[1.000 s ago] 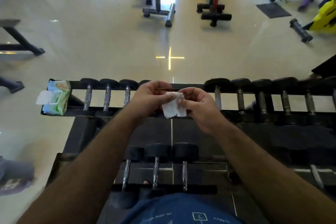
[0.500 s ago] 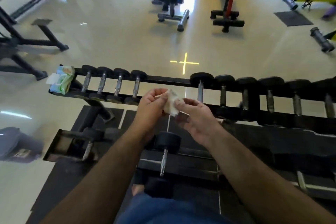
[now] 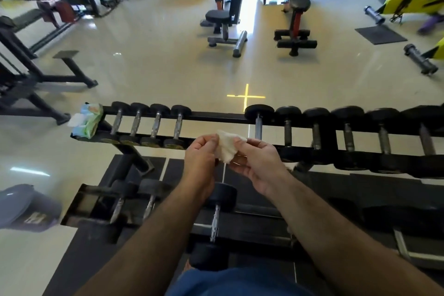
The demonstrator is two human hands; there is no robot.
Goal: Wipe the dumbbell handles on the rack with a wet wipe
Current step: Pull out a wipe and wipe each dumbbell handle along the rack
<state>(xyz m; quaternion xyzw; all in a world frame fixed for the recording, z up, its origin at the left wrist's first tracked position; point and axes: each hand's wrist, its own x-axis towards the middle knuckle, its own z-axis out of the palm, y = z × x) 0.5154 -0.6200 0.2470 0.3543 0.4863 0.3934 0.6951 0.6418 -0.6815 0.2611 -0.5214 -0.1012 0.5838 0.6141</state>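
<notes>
Both hands are up over the middle of the dumbbell rack (image 3: 216,118), working a crumpled white wet wipe (image 3: 227,145) between them. The left hand (image 3: 200,151) pinches the wipe's left edge, its fingers curled in on the cloth; the right hand (image 3: 258,160) pinches the right edge between thumb and forefinger, the other fingers loosely bent beneath. The wipe hangs in the air in front of a bare stretch of the top rail, touching no dumbbell.

On the top tier, four small dumbbells (image 3: 146,125) sit to the left of the hands, and a row of larger dumbbells (image 3: 317,127) runs off to the right, their metal handles lying near to far across the rails. At the far left end of that tier lies a green pack of wipes (image 3: 89,121) with a white sheet sticking out. On the lower tier, nearer, one dumbbell (image 3: 216,221) lies just below the forearms and two more dumbbells (image 3: 134,199) lie to its left. Beyond the rack, gym benches (image 3: 225,19) stand on the shiny floor (image 3: 156,67).
</notes>
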